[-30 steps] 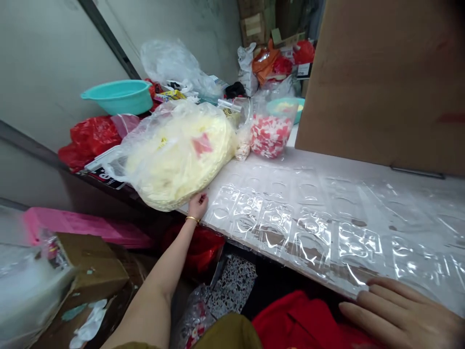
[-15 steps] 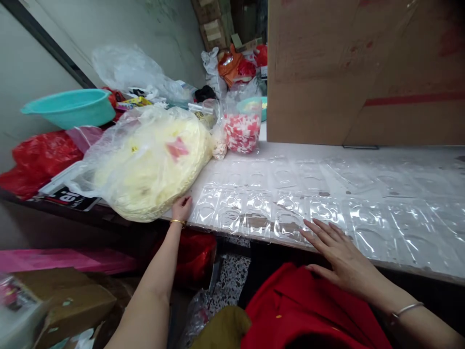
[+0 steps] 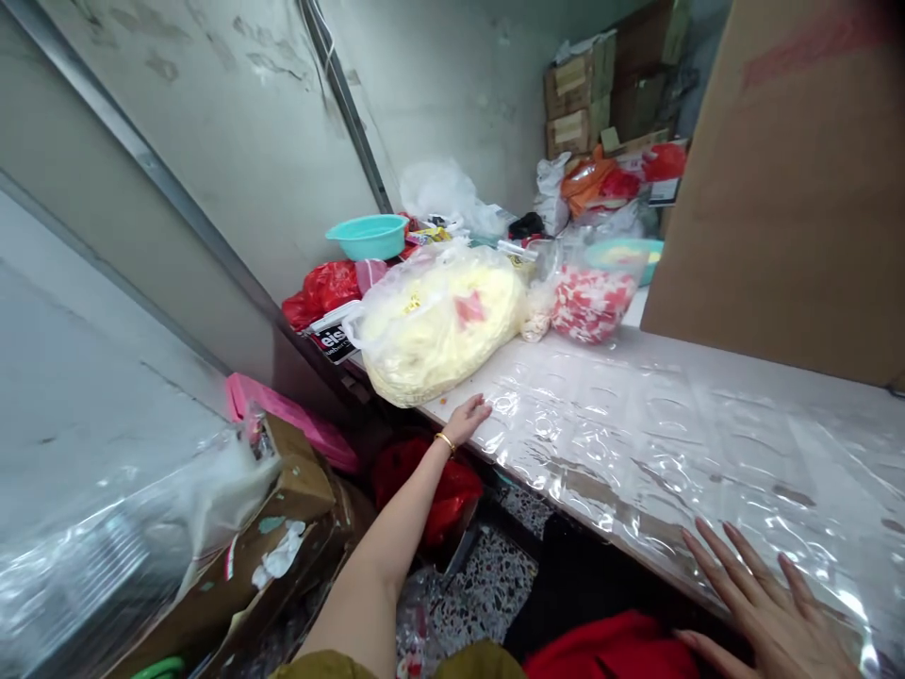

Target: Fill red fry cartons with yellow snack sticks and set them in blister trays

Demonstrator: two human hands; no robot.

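My left hand [image 3: 467, 421], with a gold bangle at the wrist, is by the table's front edge, near the left end of a clear plastic sheet [image 3: 665, 415]. Its fingers are loosely bent and apart, with nothing seen in them. Just beyond it sits a big clear bag of pale yellow pieces [image 3: 438, 330]. My right hand [image 3: 770, 604] lies spread, palm down, over the sheet's near edge at lower right. Rows of shallow, rounded shapes show in the shiny sheet. Beside the yellow bag stands a clear bag of red and white pieces [image 3: 592, 304].
A large cardboard box [image 3: 792, 207] stands on the table at right. A turquoise basin [image 3: 369, 238] and red bags [image 3: 329, 288] are at the table's far left. Below, an open carton [image 3: 297, 471] and a red bag [image 3: 424, 490] are beside my left arm.
The view has swung left, showing more wall and floor cartons. My left hand has moved from against the yellow bag, and its fingers have loosened. My right hand stays spread on the sheet.
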